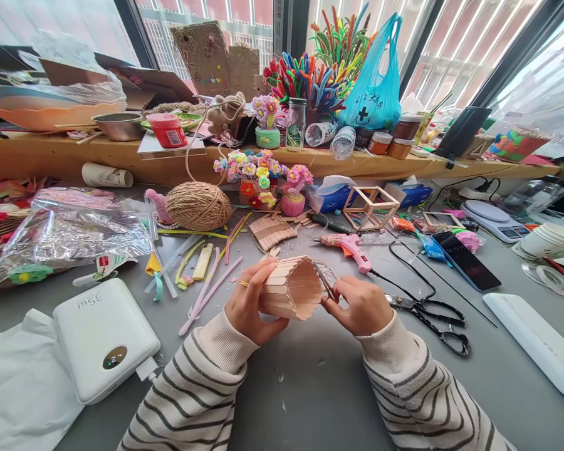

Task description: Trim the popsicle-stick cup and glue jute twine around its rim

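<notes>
My left hand [254, 300] is wrapped round a cup made of popsicle sticks [286, 288]. It lies tilted on its side, its scalloped open end turned toward my right hand [360, 307]. The fingers of that right hand are closed on a thin metal tool [328, 288], whose tip is at the cup's rim; its exact kind is mostly hidden by my fingers. Some thin twine [328, 268] shows just behind the rim. Beyond the cup lie a pink glue gun [346, 248] and a curved panel of popsicle sticks [273, 233].
Black-handled scissors [435, 313] and a phone [467, 260] lie to the right, near a white bar-shaped case [538, 341]. On the left sits a white power bank [106, 338]. A twine ball [200, 207] and a wooden stick frame [371, 207] stand farther back, below a crowded shelf [150, 164].
</notes>
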A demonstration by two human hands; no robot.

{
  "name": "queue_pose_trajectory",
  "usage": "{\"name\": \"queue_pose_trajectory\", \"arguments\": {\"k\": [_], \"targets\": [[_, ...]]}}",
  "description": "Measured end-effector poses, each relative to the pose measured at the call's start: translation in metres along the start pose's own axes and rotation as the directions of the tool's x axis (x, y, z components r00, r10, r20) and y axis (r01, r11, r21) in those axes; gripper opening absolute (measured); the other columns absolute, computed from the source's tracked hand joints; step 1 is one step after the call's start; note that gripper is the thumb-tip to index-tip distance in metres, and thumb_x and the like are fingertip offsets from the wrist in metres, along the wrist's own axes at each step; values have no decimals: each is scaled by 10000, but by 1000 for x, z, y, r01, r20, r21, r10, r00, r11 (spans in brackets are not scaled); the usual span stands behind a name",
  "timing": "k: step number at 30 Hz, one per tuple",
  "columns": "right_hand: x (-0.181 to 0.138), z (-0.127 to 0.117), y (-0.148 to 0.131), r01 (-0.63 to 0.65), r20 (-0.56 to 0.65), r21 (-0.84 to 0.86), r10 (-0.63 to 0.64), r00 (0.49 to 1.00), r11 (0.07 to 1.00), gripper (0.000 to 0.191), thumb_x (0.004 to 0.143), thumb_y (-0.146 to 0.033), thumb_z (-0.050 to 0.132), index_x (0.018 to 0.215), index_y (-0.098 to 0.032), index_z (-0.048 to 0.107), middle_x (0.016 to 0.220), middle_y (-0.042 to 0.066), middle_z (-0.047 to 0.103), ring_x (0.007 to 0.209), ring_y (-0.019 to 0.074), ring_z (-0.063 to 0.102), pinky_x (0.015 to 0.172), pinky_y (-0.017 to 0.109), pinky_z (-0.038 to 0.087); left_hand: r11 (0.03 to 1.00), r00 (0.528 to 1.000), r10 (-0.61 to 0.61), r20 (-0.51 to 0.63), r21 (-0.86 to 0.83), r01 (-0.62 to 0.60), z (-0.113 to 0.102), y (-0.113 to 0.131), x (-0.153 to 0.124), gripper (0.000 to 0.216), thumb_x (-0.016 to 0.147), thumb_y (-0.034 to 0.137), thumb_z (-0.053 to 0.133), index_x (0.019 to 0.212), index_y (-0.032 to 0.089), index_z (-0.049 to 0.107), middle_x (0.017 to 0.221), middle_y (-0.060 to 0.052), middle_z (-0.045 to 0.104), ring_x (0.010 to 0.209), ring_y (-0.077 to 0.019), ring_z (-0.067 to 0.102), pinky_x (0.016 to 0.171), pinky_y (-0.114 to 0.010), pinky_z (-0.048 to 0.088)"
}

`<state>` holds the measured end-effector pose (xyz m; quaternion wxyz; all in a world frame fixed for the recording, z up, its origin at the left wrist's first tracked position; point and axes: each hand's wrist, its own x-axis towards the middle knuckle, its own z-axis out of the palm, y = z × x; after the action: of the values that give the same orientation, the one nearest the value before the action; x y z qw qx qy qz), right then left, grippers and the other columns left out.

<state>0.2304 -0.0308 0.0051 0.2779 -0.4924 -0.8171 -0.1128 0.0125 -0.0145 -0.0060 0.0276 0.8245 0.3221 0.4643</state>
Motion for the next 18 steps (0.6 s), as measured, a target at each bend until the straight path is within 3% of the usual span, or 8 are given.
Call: {"name": "queue_pose_trajectory", "arguments": {"k": [10, 18], "targets": [[-2, -1, 0, -2, 48, -53, 4, 999, 999, 299, 776, -369, 456, 561, -176, 535, 516, -12, 518, 441, 88, 431, 466, 232, 287, 998, 998, 59, -15, 39, -58, 1, -1, 0, 737, 573, 211, 647, 1233, 158, 323, 1155, -175, 495, 1082, -296, 502, 881, -442, 453], [-1, 3, -3, 28, -83, -110, -38, 996, 994, 389, 827, -317, 412, 490, -165, 533, 454, -8, 492, 412, 79, 407, 453, 233, 277, 999, 999, 34, -24, 36, -33, 3, -3, -3, 737, 566, 204, 647, 1232, 130, 343, 1163, -183, 496, 1098, -293, 489, 908, -433, 434]]}}
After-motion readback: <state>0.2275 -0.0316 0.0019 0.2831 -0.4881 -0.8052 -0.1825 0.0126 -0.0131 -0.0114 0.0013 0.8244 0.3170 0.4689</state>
